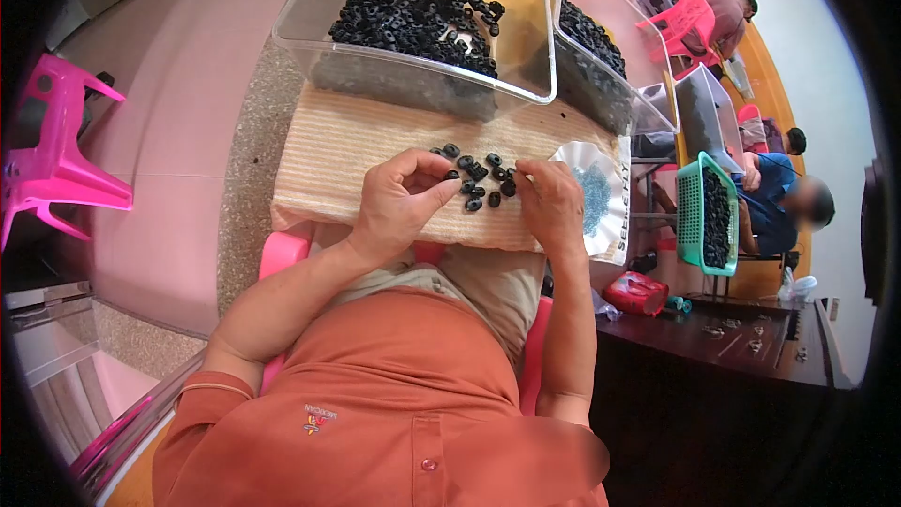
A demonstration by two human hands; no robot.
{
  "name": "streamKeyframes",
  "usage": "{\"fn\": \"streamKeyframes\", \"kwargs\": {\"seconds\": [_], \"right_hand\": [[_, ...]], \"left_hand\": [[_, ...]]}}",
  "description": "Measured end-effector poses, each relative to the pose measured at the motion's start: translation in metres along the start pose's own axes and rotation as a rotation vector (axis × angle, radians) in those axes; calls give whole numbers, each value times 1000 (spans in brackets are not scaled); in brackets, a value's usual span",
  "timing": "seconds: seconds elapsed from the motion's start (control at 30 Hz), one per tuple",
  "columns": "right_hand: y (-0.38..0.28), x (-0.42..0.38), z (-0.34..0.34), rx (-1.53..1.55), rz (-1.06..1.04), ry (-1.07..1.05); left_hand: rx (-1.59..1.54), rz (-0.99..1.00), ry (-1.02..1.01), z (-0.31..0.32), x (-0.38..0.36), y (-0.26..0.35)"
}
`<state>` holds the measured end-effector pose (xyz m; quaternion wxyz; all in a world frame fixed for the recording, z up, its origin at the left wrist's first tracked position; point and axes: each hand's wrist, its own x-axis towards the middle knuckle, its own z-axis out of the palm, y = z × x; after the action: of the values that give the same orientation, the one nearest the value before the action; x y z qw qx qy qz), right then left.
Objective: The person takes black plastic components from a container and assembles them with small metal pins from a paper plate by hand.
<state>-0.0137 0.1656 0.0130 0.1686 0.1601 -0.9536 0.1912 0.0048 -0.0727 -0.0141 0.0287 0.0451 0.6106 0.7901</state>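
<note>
My left hand is over the cloth-covered table, thumb and forefinger pinched on a small black plastic part. Several more loose black parts lie on the striped cloth between my hands. My right hand is closed at the fingertips just right of these parts; whatever it may hold is too small to make out. Right beside that hand rests a white fluted dish with tiny pale-blue pieces in it, partly covered by my fingers.
A clear plastic bin of black parts stands beyond my hands, with a second bin to its right. Pink stools stand at left. At right, a person in blue sits by a green basket of black parts.
</note>
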Motion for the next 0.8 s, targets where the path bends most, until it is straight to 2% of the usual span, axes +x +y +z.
{"fn": "streamKeyframes", "kwargs": {"seconds": [0.23, 0.43, 0.8], "right_hand": [[-11, -1, -6, -68, -36, -110], [-13, -2, 2, 44, -62, -167], [-1, 5, -8, 74, -48, 34]], "left_hand": [[30, -14, -7, -1, 0, 1], [4, 3, -5, 0, -1, 2], [2, 7, -7, 0, -1, 2]]}}
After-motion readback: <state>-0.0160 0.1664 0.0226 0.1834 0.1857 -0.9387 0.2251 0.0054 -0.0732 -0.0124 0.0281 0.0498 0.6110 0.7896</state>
